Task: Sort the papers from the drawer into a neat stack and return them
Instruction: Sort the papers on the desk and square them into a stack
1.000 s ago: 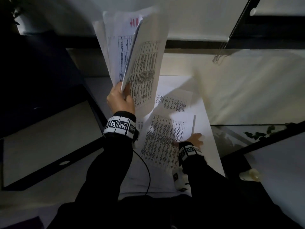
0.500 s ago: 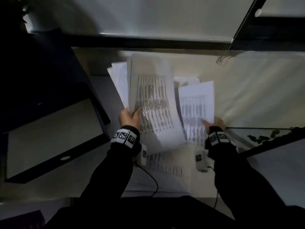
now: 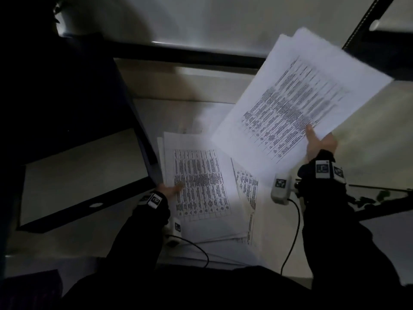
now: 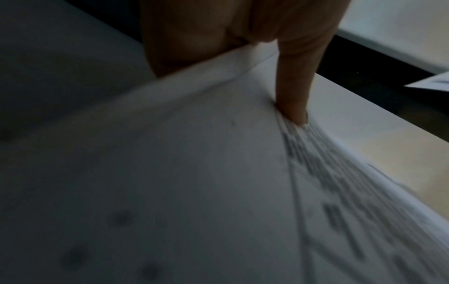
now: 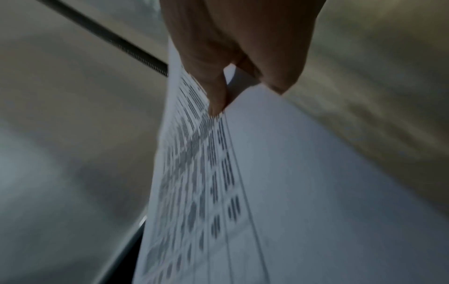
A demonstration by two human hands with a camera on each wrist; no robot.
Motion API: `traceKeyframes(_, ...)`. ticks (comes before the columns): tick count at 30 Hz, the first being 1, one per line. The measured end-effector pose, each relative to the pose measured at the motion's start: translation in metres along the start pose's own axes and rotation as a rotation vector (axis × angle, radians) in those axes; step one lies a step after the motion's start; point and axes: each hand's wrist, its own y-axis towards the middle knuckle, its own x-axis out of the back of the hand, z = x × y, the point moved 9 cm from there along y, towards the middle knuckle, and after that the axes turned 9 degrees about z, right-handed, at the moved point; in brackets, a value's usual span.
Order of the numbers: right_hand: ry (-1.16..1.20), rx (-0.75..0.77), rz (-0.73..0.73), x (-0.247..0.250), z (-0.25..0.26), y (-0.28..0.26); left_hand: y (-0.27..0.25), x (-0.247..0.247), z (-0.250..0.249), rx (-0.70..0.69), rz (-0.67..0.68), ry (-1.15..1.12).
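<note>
A bundle of printed sheets (image 3: 301,97) hangs raised at the right, tilted, and my right hand (image 3: 317,142) grips its lower corner. In the right wrist view the thumb (image 5: 215,96) lies on the printed face of the bundle (image 5: 255,192), with the fingers behind it. More printed papers (image 3: 201,182) lie in a loose, fanned pile on the pale drawer floor (image 3: 169,113). My left hand (image 3: 176,188) pinches the pile's left edge. The left wrist view shows its thumb (image 4: 291,96) on top of a lifted, curved sheet (image 4: 194,173).
A dark panel with a pale inset (image 3: 78,175) stands close on the left of the pile. A black bar (image 3: 190,54) runs along the back. Wrist-camera cables (image 3: 292,231) trail toward me. Plant leaves (image 3: 368,198) show at the right, and a beaded chain (image 3: 357,30) hangs top right.
The raised bundle passed from my left hand to my right and swung right. My left hand dropped to the pile and took hold of its left edge.
</note>
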Motion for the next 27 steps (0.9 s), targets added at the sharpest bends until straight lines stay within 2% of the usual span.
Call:
traceKeyframes(2,-0.124,-0.042,0.169,-0.031,-0.015,-0.005,-0.019,-0.001,-0.009,-0.009,0.000,-0.026)
traceKeyframes(6,-0.538,-0.143,0.569,-0.105,-0.068,-0.036,-0.073,-0.006,-0.043,-0.076,0.044,-0.169)
traceKeyframes(8,-0.666,-0.138,0.711,-0.135,-0.092,-0.055,-0.079,-0.007,-0.045,-0.080,0.065,-0.195)
traceKeyframes(10,-0.700,-0.126,0.787,-0.154,-0.105,-0.067,-0.075,-0.004,-0.038,-0.076,0.048,-0.195)
traceKeyframes(12,-0.670,-0.146,0.746,-0.157,-0.111,-0.065,-0.073,0.000,-0.034,-0.099,0.043,-0.189)
traceKeyframes(15,-0.575,-0.127,0.557,-0.147,-0.111,-0.052,-0.069,0.000,-0.023,-0.093,0.047,-0.224)
traceKeyframes(16,-0.560,-0.117,0.537,-0.147,-0.112,-0.049,-0.066,0.001,-0.021,-0.105,0.041,-0.238)
traceKeyframes(19,-0.604,-0.085,0.564,-0.159,-0.110,-0.052,-0.069,0.000,-0.023,-0.118,0.031,-0.295)
traceKeyframes(24,-0.697,-0.107,0.604,-0.181,-0.114,-0.069,-0.062,0.000,-0.026,-0.133,-0.003,-0.208)
traceKeyframes(26,-0.679,-0.117,0.550,-0.173,-0.118,-0.067,-0.061,0.001,-0.030,-0.143,-0.013,-0.166)
traceKeyframes(27,-0.696,-0.125,0.468,-0.161,-0.121,-0.063,-0.062,0.001,-0.032,-0.144,-0.009,-0.130)
